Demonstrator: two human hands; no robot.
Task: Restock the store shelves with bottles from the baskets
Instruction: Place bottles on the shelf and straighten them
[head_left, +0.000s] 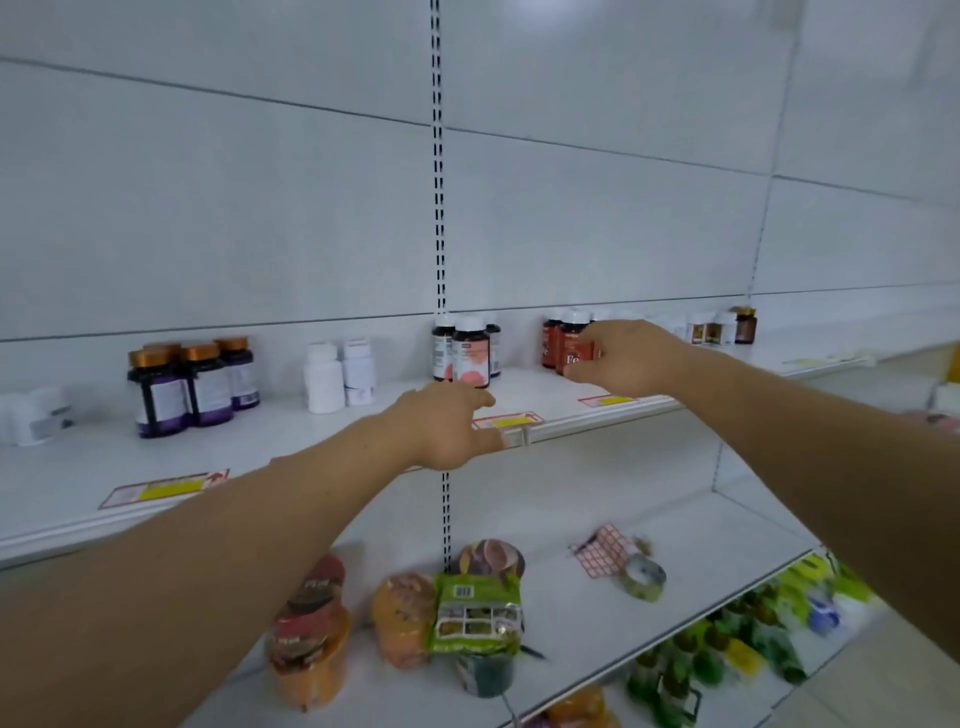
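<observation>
On the upper shelf (291, 441), the right hand (631, 358) gripped a red-labelled bottle (574, 345) (two visible there, beside three pink-labelled bottles (470, 351)); the left hand (447, 423) hovered near, fingers relaxed, holding nothing.

White upper shelf (291, 441) carries grouped supplement bottles (470, 351); lower shelf (675, 525) holds snack cups (306, 634) and a green packet (475, 613).

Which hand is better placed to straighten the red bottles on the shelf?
Right. The right hand is already at the red bottles, fingers on the front one. The left hand sits lower, at the shelf edge.
</observation>
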